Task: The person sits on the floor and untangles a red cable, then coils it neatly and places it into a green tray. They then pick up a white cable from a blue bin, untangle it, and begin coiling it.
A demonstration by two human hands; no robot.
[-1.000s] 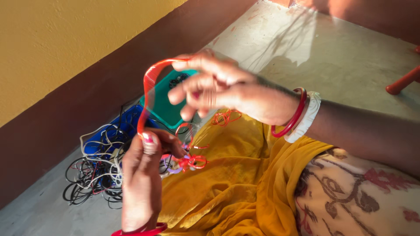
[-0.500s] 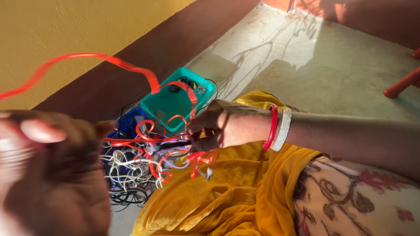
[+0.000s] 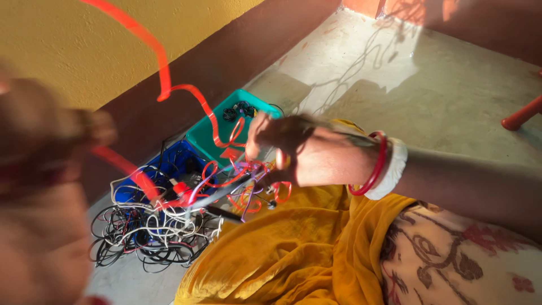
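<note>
Hands [image 3: 293, 152] on red cable [image 3: 164, 73]

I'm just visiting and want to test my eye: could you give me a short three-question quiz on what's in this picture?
1. True or false: the red ribbon cable runs between both hands.
2. Which tray lies nearer the wall: A) the teal tray or B) the blue tray?
3. What lies heaped on the floor beside the blue tray?

Key:
1. True: it stretches from the blurred left hand to the right hand.
2. A.
3. A tangle of black and white wires.
</note>
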